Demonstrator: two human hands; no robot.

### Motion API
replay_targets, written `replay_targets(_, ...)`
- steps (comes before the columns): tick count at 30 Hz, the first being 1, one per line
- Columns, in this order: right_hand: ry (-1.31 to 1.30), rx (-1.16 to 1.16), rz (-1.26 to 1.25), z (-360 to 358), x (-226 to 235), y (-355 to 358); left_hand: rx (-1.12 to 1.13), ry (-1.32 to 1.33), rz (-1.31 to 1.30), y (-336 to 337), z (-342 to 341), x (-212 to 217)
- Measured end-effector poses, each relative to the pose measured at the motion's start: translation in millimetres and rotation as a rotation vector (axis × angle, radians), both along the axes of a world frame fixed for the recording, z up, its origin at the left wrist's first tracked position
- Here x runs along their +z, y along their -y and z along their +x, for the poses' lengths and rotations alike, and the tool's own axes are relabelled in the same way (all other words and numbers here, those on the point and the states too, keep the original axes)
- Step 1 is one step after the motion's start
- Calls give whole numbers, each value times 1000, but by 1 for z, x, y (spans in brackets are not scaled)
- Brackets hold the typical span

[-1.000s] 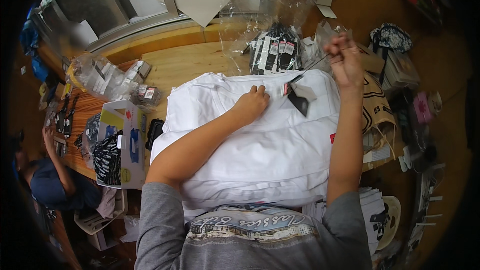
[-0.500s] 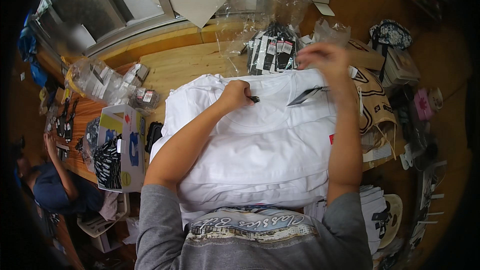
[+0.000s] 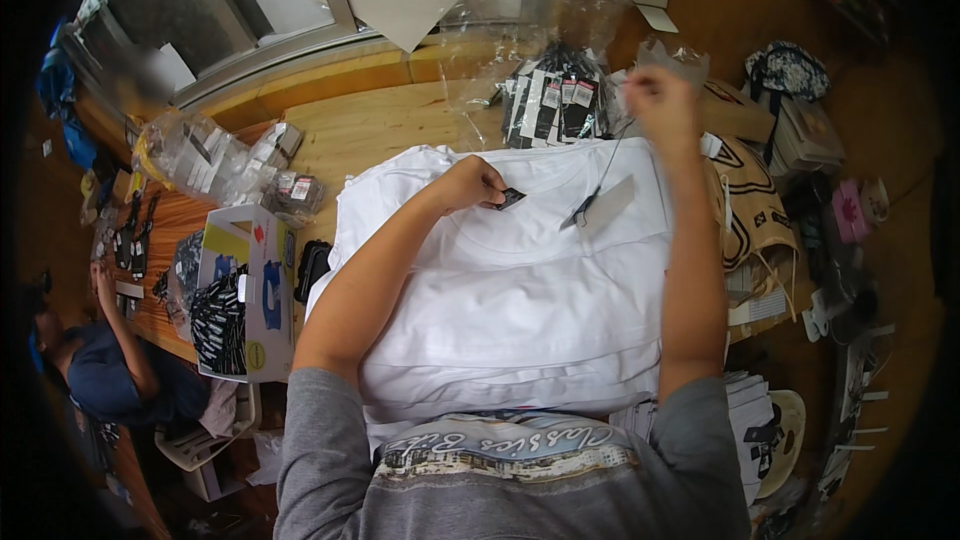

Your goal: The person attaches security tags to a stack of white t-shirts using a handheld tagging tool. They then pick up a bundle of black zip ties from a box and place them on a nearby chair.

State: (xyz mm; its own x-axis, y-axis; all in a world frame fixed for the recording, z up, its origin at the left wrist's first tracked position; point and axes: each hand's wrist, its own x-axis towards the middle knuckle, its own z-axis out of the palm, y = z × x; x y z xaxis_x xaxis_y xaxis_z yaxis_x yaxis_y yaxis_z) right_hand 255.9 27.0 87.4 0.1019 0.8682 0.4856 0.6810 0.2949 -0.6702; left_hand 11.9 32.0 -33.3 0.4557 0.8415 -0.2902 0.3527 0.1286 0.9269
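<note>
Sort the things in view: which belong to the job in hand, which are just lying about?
Likely in the work:
White shirts
Black label in the left hand
Corded tag in the right hand
Clear bag of tags

Apparently lying about:
Pink object
Black case
Brown bag

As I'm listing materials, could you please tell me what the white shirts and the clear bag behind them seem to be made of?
White shirts: soft, matte knit fabric, perhaps cotton, judging by their rounded folds.
Clear bag: apparently thin, glossy plastic, since things show through its crinkled, glinting film.
</note>
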Motion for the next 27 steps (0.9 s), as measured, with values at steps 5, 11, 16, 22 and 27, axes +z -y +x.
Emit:
replay_targets(5,-758,290,211,84,64,30,-22,-38,26,4,1,11)
replay_targets(11,-402,215,60,13,80,41,-4,-108,58,6,-4,13)
replay_targets(16,176,322,-192,-46,-57,11,-66,-96,88,-1,2,9)
replay_targets(22,475,242,-471,-79,-85,28,-74,-57,125,0,-2,8)
replay_targets(27,340,263,-405,-85,-95,32,-53,-12,49,0,-1,7)
